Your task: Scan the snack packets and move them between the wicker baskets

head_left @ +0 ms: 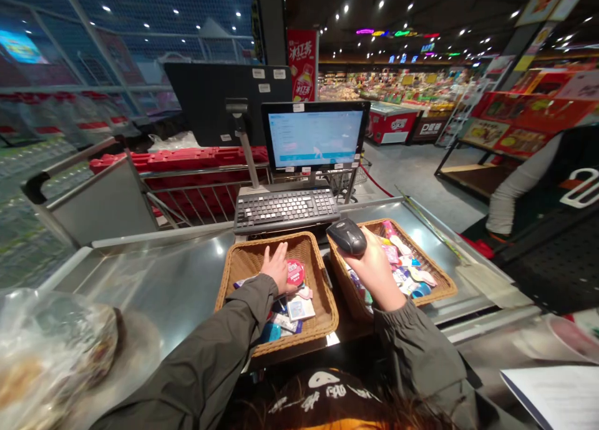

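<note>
Over the left wicker basket (330,311) my left hand (277,269) reaches in with its fingers stretched out and slightly apart. Right beside it, against the hand's edge, is a red round package (295,272) with white print; whether the thumb touches it I cannot tell. A small white square packet (301,309) and several other packets lie in this basket. My right hand (374,268) is wrapped round a black barcode scanner (347,236), held above the right wicker basket (440,293). Colourful small packets (406,268) fill much of that basket.
Behind the baskets stand a black keyboard (287,208) and a lit monitor (316,140). A plastic-wrapped item (56,349) is on the metal counter (173,280) at left. Papers (556,392) lie at the lower right. Another person's sleeve (519,180) shows at right.
</note>
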Tool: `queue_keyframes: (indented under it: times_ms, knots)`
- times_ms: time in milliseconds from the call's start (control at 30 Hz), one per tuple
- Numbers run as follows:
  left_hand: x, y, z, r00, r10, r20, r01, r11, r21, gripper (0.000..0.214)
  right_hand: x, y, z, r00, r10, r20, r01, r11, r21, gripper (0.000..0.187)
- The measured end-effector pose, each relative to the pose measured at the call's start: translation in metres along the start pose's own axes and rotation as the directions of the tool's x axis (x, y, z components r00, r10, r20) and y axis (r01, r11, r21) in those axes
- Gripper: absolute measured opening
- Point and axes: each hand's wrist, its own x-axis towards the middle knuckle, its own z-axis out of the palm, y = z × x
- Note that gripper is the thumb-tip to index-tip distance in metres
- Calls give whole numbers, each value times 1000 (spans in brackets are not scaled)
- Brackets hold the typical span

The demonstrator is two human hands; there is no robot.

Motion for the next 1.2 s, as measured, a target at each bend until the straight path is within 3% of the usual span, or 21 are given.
queue_keyframes:
  times_ms: [100, 233, 333, 467, 667, 867, 1000, 1200]
  knots:
    - [4, 8, -8, 1000, -2, -13, 2, 1000, -27, 75, -1, 10, -9, 999, 27, -25, -27, 1000, -16, 31]
    - [15, 27, -32, 983, 77, -168, -87, 995, -53, 58, -4, 31, -27, 993, 62, -100, -67, 996, -53, 39]
    - [30, 49, -49, 948, 181, -261, -205, 977, -65, 56, -4, 48, -46, 984, 86, -158, -97, 993, -63, 47]
    - [62, 86, -59, 929, 269, -256, -302, 948, -101, 59, -3, 65, -70, 966, 123, -227, -148, 984, -99, 54]
    - [128, 141, -50, 922, 355, -157, -376, 917, -131, 62, 1, 84, -90, 961, 138, -238, -170, 978, -120, 48]
    - [173, 181, -33, 953, 302, -38, -304, 941, -147, 68, 8, 107, -99, 954, 143, -265, -177, 978, -108, 51]
    - [186, 194, -22, 933, 355, -54, -360, 921, -148, 66, 15, 120, -104, 953, 153, -262, -183, 978, -95, 51]
    - [197, 194, -19, 925, 370, -84, -379, 914, -145, 65, 24, 131, -106, 952, 169, -255, -191, 979, -67, 44]
